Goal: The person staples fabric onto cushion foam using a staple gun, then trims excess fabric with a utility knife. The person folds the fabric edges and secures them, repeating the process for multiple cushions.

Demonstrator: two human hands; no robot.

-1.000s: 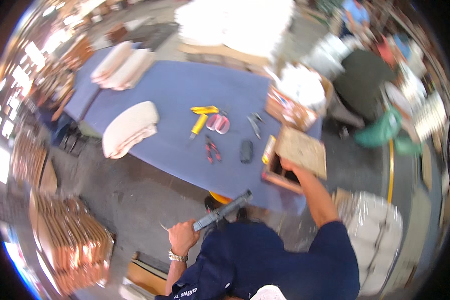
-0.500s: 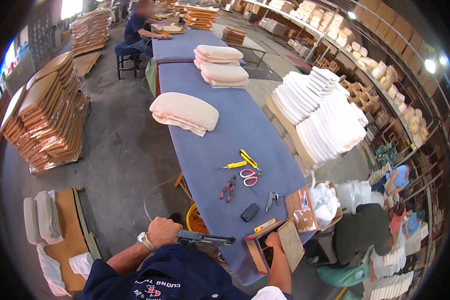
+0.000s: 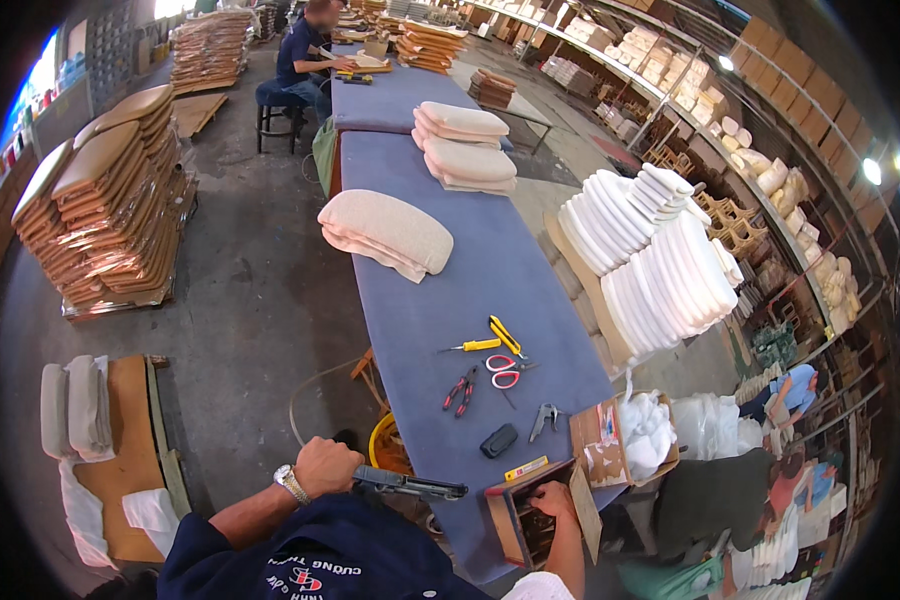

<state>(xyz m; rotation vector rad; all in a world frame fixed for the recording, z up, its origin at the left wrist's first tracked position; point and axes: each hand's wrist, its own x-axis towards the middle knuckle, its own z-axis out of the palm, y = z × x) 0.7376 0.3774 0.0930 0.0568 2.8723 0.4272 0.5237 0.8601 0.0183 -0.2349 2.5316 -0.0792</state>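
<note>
The person's left hand (image 3: 330,466) is closed firmly round a grey tool (image 3: 410,483), whose front end overlaps the left edge of the blue surface (image 3: 410,370) in this view. The right hand (image 3: 552,499) reaches into an open wooden box (image 3: 507,530), fingers bent; the shade inside makes it hard to say whether they have hold of anything.

Trouble could come from the lid (image 3: 586,508), standing just beside the right wrist: a knock might drop it on the arm. The box sits near the close end of the surface, so a hard tug could tip it off. If swung right, the grey tool could strike the box wall, and the thin hose (image 3: 291,405) behind the left hand could snag on the yellow bucket (image 3: 378,440).

Room is tight here: a small yellow carton (image 3: 526,468) lies beside the wooden box, with a cardboard box (image 3: 592,440) close by. Farther along, a dark pouch (image 3: 498,440), pliers (image 3: 460,390) and scissors (image 3: 503,379) lie apart. Beyond them, bare surface runs up to a pale cushion (image 3: 388,232) and 2 piles of cushions (image 3: 473,162). The floor (image 3: 255,250) leaves wide stepping room leftward.
</note>
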